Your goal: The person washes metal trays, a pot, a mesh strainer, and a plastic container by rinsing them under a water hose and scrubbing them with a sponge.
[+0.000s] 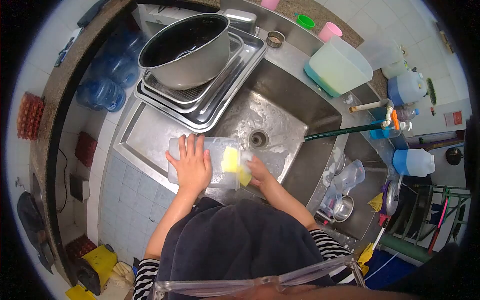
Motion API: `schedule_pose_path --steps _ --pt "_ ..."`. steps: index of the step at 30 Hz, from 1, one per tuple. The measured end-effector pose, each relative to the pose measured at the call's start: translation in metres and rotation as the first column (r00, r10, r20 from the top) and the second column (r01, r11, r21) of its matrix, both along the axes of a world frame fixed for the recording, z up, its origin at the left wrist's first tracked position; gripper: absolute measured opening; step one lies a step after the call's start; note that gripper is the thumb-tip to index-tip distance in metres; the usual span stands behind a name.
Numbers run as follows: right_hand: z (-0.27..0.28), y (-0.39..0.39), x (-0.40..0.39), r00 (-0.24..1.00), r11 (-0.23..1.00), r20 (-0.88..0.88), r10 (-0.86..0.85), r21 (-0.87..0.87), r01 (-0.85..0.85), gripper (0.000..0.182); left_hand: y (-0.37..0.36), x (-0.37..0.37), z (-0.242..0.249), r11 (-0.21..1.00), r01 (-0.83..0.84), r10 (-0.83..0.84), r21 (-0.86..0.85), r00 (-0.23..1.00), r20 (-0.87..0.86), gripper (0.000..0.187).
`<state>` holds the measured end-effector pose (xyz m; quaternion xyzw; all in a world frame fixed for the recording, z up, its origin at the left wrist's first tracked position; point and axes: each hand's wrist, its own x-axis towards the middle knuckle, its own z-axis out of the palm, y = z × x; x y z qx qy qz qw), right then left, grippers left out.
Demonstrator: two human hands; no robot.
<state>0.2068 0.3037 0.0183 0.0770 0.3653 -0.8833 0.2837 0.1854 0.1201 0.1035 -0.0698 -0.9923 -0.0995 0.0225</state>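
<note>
A clear plastic container lies on its side across the near edge of the sink. My left hand holds it from above, fingers spread over its wall near the left end. At its right end, my right hand is closed round a yellow sponge, with white foam by the fingers. More yellow shows at the container's wall close to that end. Part of the right hand's fingers is hidden behind the sponge and foam.
A large metal pot stands on stacked trays at the upper left. The sink has its drain beyond my hands. A green hose reaches over it from the tap. A tub of greenish liquid sits behind; a right basin holds a metal bowl.
</note>
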Motion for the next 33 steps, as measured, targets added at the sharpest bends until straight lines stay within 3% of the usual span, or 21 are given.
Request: schedule_pose_path --steps 1,5,7,8,9,12,14,17,18,21,22,26,28,32,33 --pt "-0.003 -0.001 -0.003 0.997 0.997 0.024 -0.077 -0.022 0.078 0.032 0.000 0.000 0.000 1.000 0.003 -0.003 -0.009 1.000 -0.003 0.039" --pt "0.000 -0.037 -0.021 0.991 0.981 0.022 -0.130 -0.143 0.132 0.032 0.001 0.000 -0.001 1.000 0.005 -0.005 -0.016 1.000 -0.010 0.039" --pt "-0.019 -0.053 -0.024 0.994 0.960 0.097 -0.052 -0.268 0.076 0.033 0.001 0.001 -0.001 1.000 0.002 -0.002 -0.027 1.000 -0.012 0.039" --pt "-0.035 -0.059 -0.027 0.966 0.912 0.255 0.037 -0.403 0.071 0.034 0.001 0.001 0.000 1.000 0.000 -0.001 -0.029 1.000 -0.012 0.039" --pt "-0.028 -0.058 -0.024 0.966 0.912 0.255 0.040 -0.405 0.069 0.034 0.002 0.001 0.001 1.000 -0.003 0.002 -0.023 1.000 -0.010 0.038" --pt "0.012 -0.041 -0.005 0.990 0.956 0.141 0.014 -0.291 0.028 0.034 0.001 0.001 0.003 1.000 -0.007 0.007 -0.017 1.000 -0.008 0.038" --pt "0.019 -0.018 0.005 0.999 0.997 0.028 0.034 -0.065 -0.033 0.033 0.000 0.000 0.002 1.000 -0.013 0.013 -0.007 1.000 -0.012 0.038" --pt "0.000 0.002 0.003 0.996 0.998 0.067 -0.063 -0.020 0.065 0.032 0.000 0.000 0.002 1.000 -0.006 0.006 -0.005 1.000 -0.004 0.038" --pt "-0.002 -0.001 -0.003 0.985 0.984 0.118 -0.125 -0.109 0.138 0.030 0.000 0.000 0.003 1.000 -0.001 0.001 -0.005 1.000 0.000 0.038" --pt "0.001 -0.023 -0.018 0.990 0.981 0.026 -0.138 -0.132 0.140 0.030 0.001 0.000 0.003 1.000 -0.002 0.002 -0.011 1.000 -0.010 0.038" --pt "-0.003 -0.033 -0.019 0.984 0.978 0.119 -0.135 -0.145 0.152 0.030 0.001 0.000 0.003 1.000 -0.004 0.003 -0.013 1.000 -0.019 0.038" --pt "0.003 -0.036 -0.009 0.980 0.971 0.181 -0.076 -0.210 0.114 0.031 0.001 0.001 0.002 1.000 -0.006 0.006 -0.009 0.999 -0.037 0.037" --pt "0.020 -0.017 -0.001 0.997 0.999 0.057 0.047 0.010 -0.048 0.031 0.002 0.000 0.003 1.000 -0.021 0.021 -0.011 1.000 -0.012 0.037" --pt "0.011 0.005 0.003 0.995 0.999 0.097 -0.029 0.048 0.025 0.030 0.002 0.000 0.004 1.000 -0.011 0.011 -0.013 1.000 -0.008 0.038" --pt "0.011 0.002 -0.003 0.994 0.998 0.092 -0.060 -0.027 0.062 0.031 0.002 0.000 0.004 1.000 -0.011 0.011 -0.011 1.000 -0.012 0.037"
